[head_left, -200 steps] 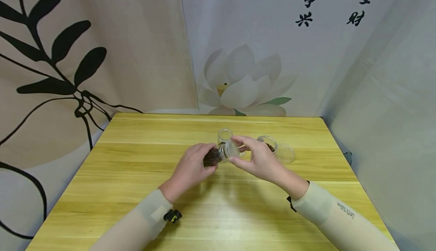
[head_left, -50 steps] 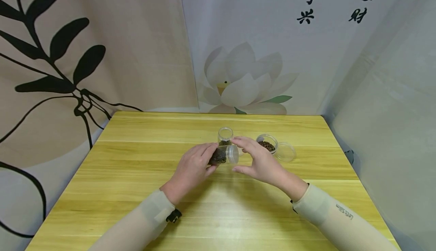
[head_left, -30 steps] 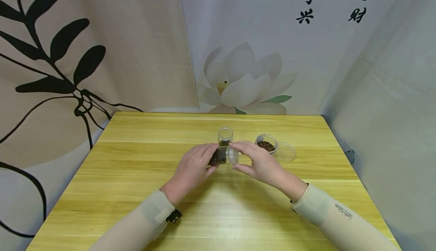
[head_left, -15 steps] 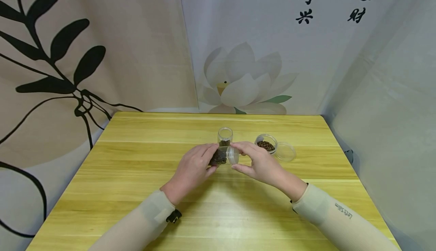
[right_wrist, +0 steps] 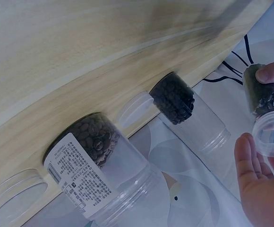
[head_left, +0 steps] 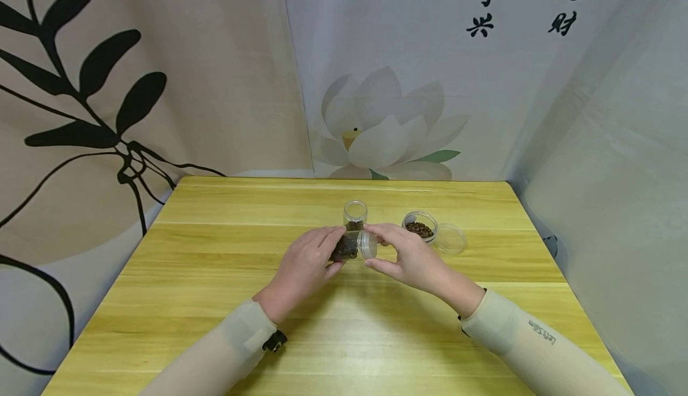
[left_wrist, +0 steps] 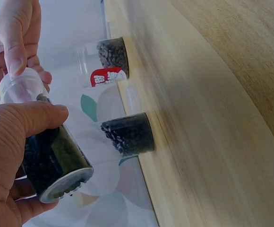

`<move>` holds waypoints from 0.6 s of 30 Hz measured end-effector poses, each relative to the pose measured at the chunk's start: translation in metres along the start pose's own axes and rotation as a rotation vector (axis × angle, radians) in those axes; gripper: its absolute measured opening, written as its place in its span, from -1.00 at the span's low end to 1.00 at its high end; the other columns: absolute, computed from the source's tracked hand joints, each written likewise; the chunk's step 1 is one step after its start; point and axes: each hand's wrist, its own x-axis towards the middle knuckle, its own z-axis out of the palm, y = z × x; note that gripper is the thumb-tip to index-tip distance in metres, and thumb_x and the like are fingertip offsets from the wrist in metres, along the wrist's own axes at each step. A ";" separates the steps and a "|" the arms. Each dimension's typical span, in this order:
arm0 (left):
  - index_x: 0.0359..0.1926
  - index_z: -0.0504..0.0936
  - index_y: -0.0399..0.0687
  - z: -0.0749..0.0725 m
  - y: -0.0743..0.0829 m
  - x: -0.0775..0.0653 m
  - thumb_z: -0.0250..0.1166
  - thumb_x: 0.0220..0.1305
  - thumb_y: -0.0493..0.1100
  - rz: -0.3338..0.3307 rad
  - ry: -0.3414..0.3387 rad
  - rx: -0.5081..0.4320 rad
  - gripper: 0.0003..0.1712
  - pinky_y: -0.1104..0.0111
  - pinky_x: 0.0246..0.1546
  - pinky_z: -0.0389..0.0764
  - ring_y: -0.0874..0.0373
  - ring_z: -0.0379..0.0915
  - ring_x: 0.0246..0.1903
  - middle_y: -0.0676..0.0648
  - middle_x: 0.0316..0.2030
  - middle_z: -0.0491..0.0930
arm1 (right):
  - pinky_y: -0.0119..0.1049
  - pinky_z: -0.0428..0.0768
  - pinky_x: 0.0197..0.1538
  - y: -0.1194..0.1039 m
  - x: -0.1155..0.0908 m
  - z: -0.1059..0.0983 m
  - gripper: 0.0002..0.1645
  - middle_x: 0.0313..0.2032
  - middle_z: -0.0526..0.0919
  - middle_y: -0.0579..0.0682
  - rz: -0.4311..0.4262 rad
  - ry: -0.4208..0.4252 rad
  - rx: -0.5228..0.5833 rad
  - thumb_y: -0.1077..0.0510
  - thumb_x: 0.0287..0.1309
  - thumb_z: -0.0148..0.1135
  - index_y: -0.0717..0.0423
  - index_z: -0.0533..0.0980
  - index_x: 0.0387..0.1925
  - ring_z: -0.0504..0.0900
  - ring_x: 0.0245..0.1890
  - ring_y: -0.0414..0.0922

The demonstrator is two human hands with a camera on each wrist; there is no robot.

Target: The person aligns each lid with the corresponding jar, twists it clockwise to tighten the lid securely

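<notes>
My left hand (head_left: 303, 261) grips a small clear jar (head_left: 346, 246) of dark beans, tipped onto its side with its capped end toward the right. The beans lie toward the jar's base (left_wrist: 64, 182) in the left wrist view. My right hand (head_left: 414, 258) holds the translucent lid (head_left: 369, 245), thumb below and fingers above it. In the right wrist view the palm side of that hand faces the lid (right_wrist: 271, 135). Just behind stands a similar uncapped jar (head_left: 355, 212), partly filled with beans (right_wrist: 174, 100).
A wider uncapped jar (head_left: 421, 229) with brown beans and a printed label (right_wrist: 82, 175) stands to the right. Its clear lid (head_left: 451, 239) lies beside it. Another clear lid (right_wrist: 136, 109) lies between the two standing jars. The wooden table (head_left: 215, 300) ends at a curtain (head_left: 242, 85).
My right fingers and thumb, parted from the lid 1.7 s ago, have closed onto it. The held jar has swung from slanting to nearly level since the oldest frame. The standing jars stay put.
</notes>
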 end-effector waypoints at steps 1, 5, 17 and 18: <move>0.30 0.60 -0.21 0.000 0.000 0.000 0.75 0.01 -0.09 0.000 -0.001 0.000 -0.16 0.15 0.26 0.73 -0.04 0.74 0.11 -0.17 0.15 0.75 | -0.18 0.83 0.02 0.000 0.000 0.000 -0.21 0.21 0.73 0.16 0.001 0.000 -0.001 0.07 0.17 0.63 0.21 0.53 0.37 0.82 -0.03 0.03; 0.30 0.60 -0.21 0.001 0.000 -0.001 0.75 0.01 -0.08 -0.006 -0.003 -0.005 -0.15 0.15 0.26 0.73 -0.05 0.73 0.12 -0.18 0.14 0.75 | -0.18 0.82 0.03 0.001 0.000 0.001 -0.21 0.21 0.73 0.16 0.006 -0.007 -0.001 0.06 0.18 0.63 0.20 0.53 0.38 0.82 -0.03 0.03; 0.30 0.61 -0.20 0.007 0.003 -0.005 0.74 0.02 -0.05 -0.036 0.004 -0.017 -0.15 0.14 0.24 0.74 -0.06 0.74 0.11 -0.18 0.14 0.76 | -0.08 0.81 0.08 0.000 -0.001 0.000 -0.05 0.30 0.68 0.17 0.093 -0.084 0.044 -0.02 0.17 0.63 0.20 0.43 0.49 0.80 0.00 0.04; 0.31 0.60 -0.20 0.008 0.003 -0.005 0.74 0.02 -0.06 -0.039 0.005 -0.021 -0.15 0.13 0.24 0.74 -0.06 0.75 0.11 -0.18 0.14 0.76 | -0.05 0.80 0.11 0.000 -0.001 0.000 0.02 0.34 0.65 0.18 0.119 -0.105 0.055 -0.05 0.15 0.63 0.20 0.38 0.53 0.79 0.03 0.03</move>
